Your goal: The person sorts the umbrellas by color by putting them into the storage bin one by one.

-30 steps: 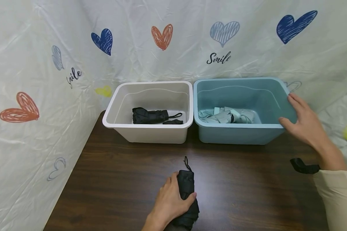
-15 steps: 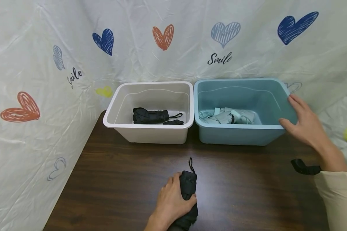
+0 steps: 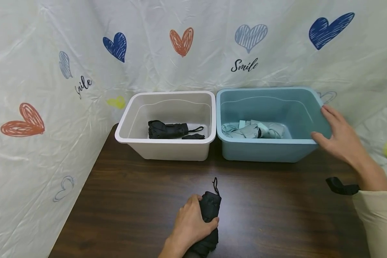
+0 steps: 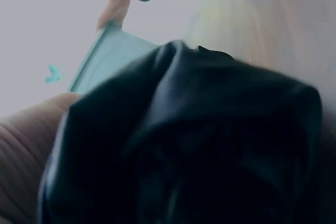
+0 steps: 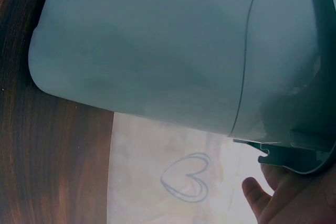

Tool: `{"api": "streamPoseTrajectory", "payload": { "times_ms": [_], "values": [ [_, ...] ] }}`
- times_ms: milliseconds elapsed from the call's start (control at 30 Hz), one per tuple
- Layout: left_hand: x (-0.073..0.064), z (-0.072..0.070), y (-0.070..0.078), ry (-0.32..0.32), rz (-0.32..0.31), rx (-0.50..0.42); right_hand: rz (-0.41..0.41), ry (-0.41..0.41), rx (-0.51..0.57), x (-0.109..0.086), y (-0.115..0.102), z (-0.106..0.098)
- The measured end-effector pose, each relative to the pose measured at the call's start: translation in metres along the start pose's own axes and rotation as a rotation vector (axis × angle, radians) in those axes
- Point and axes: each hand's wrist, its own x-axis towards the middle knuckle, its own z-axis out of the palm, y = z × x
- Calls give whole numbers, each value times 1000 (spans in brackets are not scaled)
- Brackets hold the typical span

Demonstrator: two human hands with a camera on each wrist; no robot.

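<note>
My left hand (image 3: 191,224) grips a folded black umbrella (image 3: 210,208) near the table's front edge, its wrist loop pointing toward the bins. The umbrella's lower end runs out of the head view. In the left wrist view, dark umbrella fabric (image 4: 210,108) fills much of the picture, beside part of the hand (image 4: 26,145). My right hand (image 3: 345,139) holds the right end of a blue bin (image 3: 267,150) by its rim, thumb at the front corner. From the right wrist, the bin's outer wall (image 5: 147,51) and some fingers (image 5: 254,195) under the rim show.
A white bin (image 3: 171,150) stands left of the blue one, with a black folded umbrella (image 3: 167,129) and another dark item (image 3: 193,136) inside. Pale green folded fabric (image 3: 251,129) with a black band lies in the blue bin. A heart-printed sheet (image 3: 209,43) hangs behind the dark wooden table (image 3: 122,208).
The left hand has stayed near the front edge while the umbrella's loop end has tilted and shifted slightly right. The right hand keeps its place on the blue bin.
</note>
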Motion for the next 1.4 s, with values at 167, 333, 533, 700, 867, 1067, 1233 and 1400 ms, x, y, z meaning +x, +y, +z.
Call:
{"api": "streamPoseTrajectory", "payload": {
  "times_ms": [167, 333, 533, 700, 867, 1067, 1233, 1400],
  "values": [
    [1, -2, -4, -28, 35, 29, -16, 16, 16, 0, 2, 0],
    [2, -6, -8, -64, 51, -21, -5, 11, 13, -1, 3, 0],
    [3, -14, -19, -122, 60, -110, 4, 9, 12, 0, 1, 2],
    [3, -24, -26, -165, 53, -153, 4, 8, 19, 0, 0, 2],
    [7, -38, -30, -228, 91, -220, -2, -1, 29, 1, 2, 1],
    [18, -64, -31, -270, 108, -270, -11, -4, 22, 2, 1, -2],
    [23, -90, -31, -268, 128, -292, 27, 3, -26, -2, -3, -1],
    [25, -117, -32, -293, 163, -325, 11, 0, -33, 0, -4, 1]
  ]
}}
